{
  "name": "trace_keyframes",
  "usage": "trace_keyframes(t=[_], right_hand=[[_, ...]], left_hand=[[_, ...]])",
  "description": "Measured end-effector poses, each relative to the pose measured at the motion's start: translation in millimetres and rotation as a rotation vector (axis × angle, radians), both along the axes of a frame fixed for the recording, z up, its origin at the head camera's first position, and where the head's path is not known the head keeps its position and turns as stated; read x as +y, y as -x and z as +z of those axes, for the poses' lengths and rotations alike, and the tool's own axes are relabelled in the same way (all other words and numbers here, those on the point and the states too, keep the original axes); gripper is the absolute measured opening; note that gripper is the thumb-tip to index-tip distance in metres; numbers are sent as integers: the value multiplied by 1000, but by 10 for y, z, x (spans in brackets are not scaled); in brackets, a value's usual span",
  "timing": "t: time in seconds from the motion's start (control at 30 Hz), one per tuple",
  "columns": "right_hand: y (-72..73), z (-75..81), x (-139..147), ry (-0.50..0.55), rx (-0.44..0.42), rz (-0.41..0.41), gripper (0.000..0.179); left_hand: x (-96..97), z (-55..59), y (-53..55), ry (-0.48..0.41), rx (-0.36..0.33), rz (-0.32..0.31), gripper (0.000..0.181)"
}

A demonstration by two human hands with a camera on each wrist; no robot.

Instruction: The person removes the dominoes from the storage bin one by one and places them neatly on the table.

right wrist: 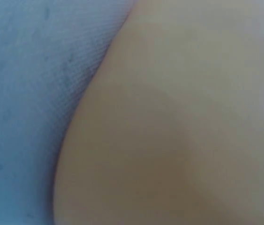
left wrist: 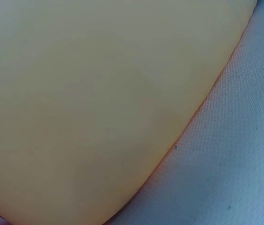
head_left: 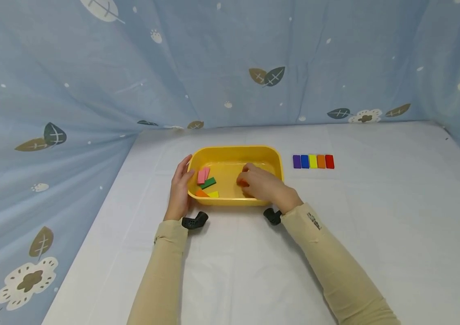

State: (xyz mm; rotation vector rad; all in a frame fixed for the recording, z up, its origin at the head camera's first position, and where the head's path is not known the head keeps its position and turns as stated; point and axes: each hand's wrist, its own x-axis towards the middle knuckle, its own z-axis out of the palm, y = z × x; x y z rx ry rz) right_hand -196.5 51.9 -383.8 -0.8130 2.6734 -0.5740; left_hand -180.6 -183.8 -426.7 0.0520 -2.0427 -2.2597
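A yellow plastic tray point(head_left: 223, 201) stands on the white cloth, its pale wall point(left wrist: 99, 93) filling much of both wrist views. My left hand point(head_left: 179, 192) grips its left end, thumb over the rim and fingers along the outside. Inside the tray, my right hand point(head_left: 264, 184) reaches down with curled fingers and pinches a red block point(head_left: 244, 183), mostly hidden by the fingers. Pink blocks point(head_left: 201, 176), a green block point(head_left: 208, 183), an orange block point(head_left: 201, 193) and a yellow block point(head_left: 213, 194) lie at the tray's left end.
Right of the tray, a row of several blocks lies side by side: purple point(head_left: 297, 161), blue point(head_left: 305, 161), yellow point(head_left: 313, 161), orange point(head_left: 321, 161) and red point(head_left: 329, 161). A patterned blue curtain point(head_left: 213, 67) hangs behind and left of the table.
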Motion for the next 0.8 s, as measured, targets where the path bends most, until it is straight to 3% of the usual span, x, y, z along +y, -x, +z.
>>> trace_keyframes(t=[0.13, 0.4, 0.6, 0.8], right_hand=[[-6, 5, 5, 37, -29, -41, 22], [-11, -11, 16, 10, -23, -67, 17], [-18, -8, 7, 7, -27, -91, 31], [9, 17, 16, 103, 14, -124, 42]], left_hand=[[-1, 15, -1, -16, 9, -2, 45], [6, -7, -5, -24, 0, 4, 43], [2, -4, -13, -19, -1, 8, 43], [7, 9, -13, -46, 6, -4, 42]])
